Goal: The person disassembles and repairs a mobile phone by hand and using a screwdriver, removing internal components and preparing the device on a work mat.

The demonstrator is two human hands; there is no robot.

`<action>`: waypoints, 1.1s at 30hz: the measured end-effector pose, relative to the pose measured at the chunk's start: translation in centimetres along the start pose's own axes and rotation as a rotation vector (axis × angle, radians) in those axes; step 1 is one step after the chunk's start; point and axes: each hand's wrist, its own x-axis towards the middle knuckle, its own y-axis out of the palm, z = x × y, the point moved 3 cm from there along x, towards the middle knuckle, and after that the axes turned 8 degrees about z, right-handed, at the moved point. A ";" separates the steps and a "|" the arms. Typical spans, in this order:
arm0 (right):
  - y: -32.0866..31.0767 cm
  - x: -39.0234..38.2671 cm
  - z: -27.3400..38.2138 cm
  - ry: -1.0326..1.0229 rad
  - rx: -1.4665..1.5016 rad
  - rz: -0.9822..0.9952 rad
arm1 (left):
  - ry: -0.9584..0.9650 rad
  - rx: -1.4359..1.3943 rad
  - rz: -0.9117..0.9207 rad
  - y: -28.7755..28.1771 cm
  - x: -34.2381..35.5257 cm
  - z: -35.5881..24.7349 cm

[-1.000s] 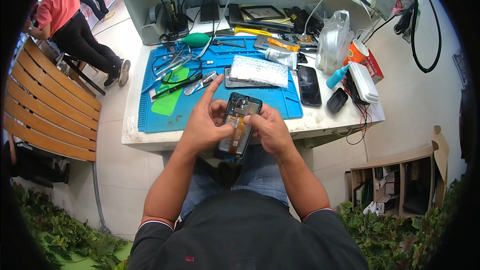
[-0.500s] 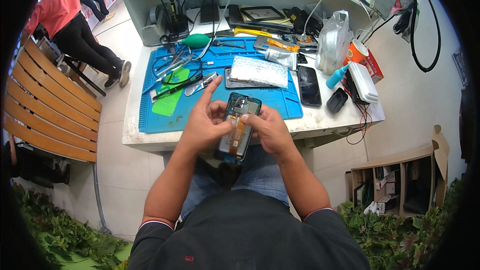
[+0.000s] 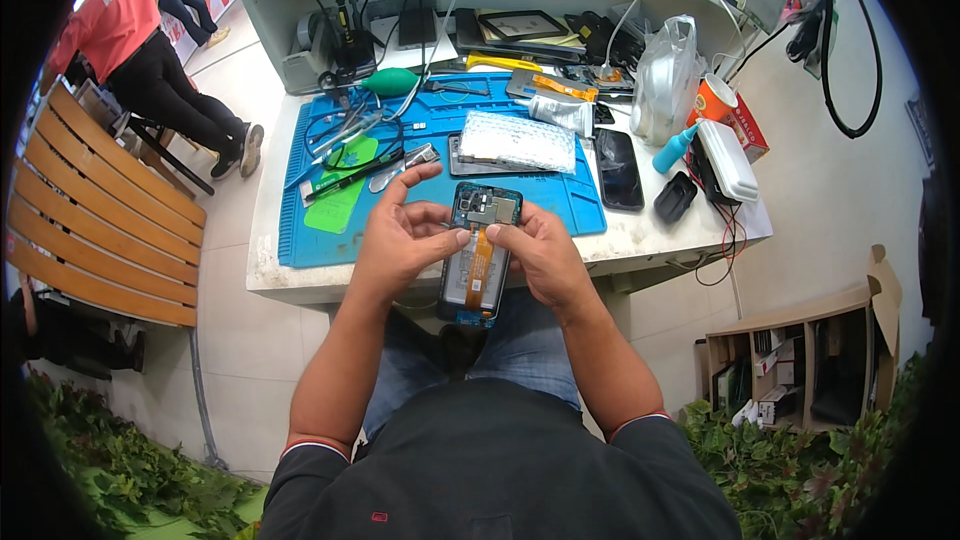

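White workbench, blue mat across it, bubble-wrapped packet on top, and a slatted wooden bench over to the left! Here's the opened phone, held up just off the bench's near edge, orange ribbon down its back. Right hand closed round its side, thumb on the ribbon's upper end. Left hand half open, index finger raised, thumb at the phone; whether it grips, I can't quite tell.
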 end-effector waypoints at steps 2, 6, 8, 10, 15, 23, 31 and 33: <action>0.2 0.0 0.0 -0.019 0.009 0.002 | -0.002 -0.006 -0.025 -0.2 -0.1 0.2; 0.1 0.1 0.0 -0.059 -0.018 0.007 | 0.018 0.080 0.007 -0.8 -0.3 1.1; 0.1 0.1 0.0 -0.068 -0.046 0.007 | 0.048 0.148 0.022 -0.6 -0.4 1.0; 0.2 0.0 0.1 -0.079 -0.065 0.006 | 0.079 0.175 0.011 -0.1 -0.5 0.6; 0.6 -0.1 0.3 -0.084 -0.072 0.019 | 0.114 0.279 0.036 0.2 -0.6 0.3; 0.2 0.0 -0.1 -0.083 -0.075 0.005 | 0.213 0.487 0.063 0.9 -0.9 -0.8; 0.0 0.3 -0.4 -0.088 -0.044 0.009 | 0.233 0.456 0.079 0.8 -0.9 -0.5; -0.1 0.3 -0.5 -0.094 -0.051 0.002 | 0.236 0.465 0.085 0.7 -0.8 -0.3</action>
